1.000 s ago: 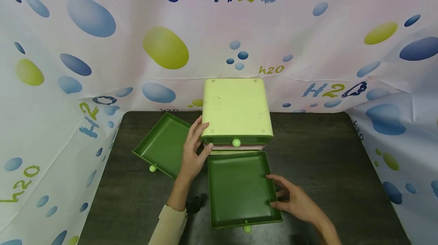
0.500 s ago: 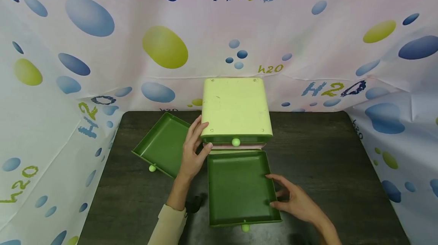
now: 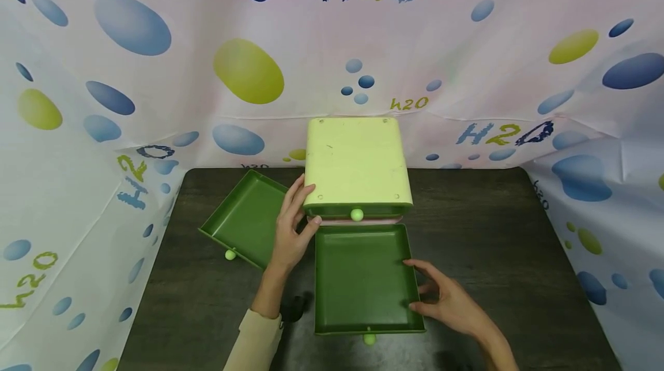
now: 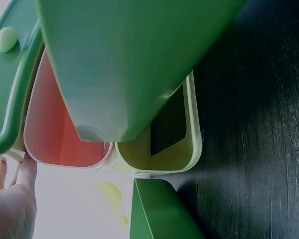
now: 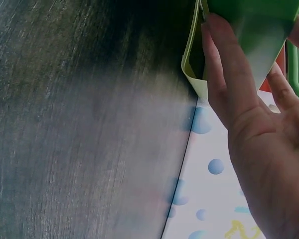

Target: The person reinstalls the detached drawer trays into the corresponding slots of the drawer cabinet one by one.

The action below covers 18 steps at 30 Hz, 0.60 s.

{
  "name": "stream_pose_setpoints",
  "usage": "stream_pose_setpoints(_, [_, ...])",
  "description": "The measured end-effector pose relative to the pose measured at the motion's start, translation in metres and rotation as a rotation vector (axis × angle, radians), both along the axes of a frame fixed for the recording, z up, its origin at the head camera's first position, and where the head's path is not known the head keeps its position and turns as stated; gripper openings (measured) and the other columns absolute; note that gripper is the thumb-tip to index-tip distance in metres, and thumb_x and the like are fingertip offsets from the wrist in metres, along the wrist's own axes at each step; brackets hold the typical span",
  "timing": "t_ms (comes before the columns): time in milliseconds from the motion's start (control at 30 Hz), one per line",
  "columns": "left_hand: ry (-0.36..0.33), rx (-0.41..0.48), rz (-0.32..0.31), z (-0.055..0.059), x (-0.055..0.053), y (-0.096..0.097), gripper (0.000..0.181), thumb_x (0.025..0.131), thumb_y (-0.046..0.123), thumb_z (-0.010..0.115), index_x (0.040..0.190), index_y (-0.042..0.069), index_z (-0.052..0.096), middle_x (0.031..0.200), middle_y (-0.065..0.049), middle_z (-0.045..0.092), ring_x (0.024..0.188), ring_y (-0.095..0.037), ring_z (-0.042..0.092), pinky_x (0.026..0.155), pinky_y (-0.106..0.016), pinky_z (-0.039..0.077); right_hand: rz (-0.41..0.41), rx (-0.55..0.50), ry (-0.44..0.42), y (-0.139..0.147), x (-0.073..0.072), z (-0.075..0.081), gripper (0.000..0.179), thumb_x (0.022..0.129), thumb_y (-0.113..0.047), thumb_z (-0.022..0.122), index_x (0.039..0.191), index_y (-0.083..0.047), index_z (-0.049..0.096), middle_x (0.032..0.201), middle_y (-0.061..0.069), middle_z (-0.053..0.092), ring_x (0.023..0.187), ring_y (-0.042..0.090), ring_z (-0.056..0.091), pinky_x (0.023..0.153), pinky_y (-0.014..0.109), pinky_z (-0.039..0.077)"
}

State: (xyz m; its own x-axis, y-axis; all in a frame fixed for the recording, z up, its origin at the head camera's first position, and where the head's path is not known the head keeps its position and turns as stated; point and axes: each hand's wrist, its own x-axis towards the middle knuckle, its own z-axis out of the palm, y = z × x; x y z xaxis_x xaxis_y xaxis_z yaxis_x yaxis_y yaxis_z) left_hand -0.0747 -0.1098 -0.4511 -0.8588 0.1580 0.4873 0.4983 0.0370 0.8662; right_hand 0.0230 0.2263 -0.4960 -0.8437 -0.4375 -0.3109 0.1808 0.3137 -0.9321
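A pale yellow drawer cabinet stands at the table's back, a green drawer front with a round knob in its top level. Below it, the left wrist view shows a red compartment and a cream one at the bottom, both without a drawer front. My left hand rests against the cabinet's left side, thumb near the front corner. My right hand grips the right wall of a green drawer, knob towards me, raised before the lower compartments. Fingers lie along its outside, thumb over the rim.
A second green drawer lies askew on the dark table, left of the cabinet and partly behind my left hand. A white printed sheet hangs behind and at both sides. A small dark object shows beside my left wrist.
The gripped drawer has shifted slightly towards the cabinet and sits straighter; its back edge now covers the pale strip below the red compartment. My left hand stays in place.
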Motion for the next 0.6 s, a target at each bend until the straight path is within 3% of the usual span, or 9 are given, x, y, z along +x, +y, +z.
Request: stream_pose_setpoints(600, [-0.010, 0.011, -0.006, 0.0035, 0.0009, 0.0010, 0.054, 0.089, -0.019, 0.055, 0.142, -0.015, 0.042, 0.157, -0.034, 0.017, 0.143, -0.038, 0.030, 0.099, -0.030, 0.046, -0.034, -0.004, -0.006, -0.0040, -0.0022, 0.0056, 0.077, 0.087, -0.017, 0.079, 0.152, -0.023, 0.038, 0.161, 0.023, 0.016, 0.108, 0.034, 0.062, 0.073, 0.037, 0.058])
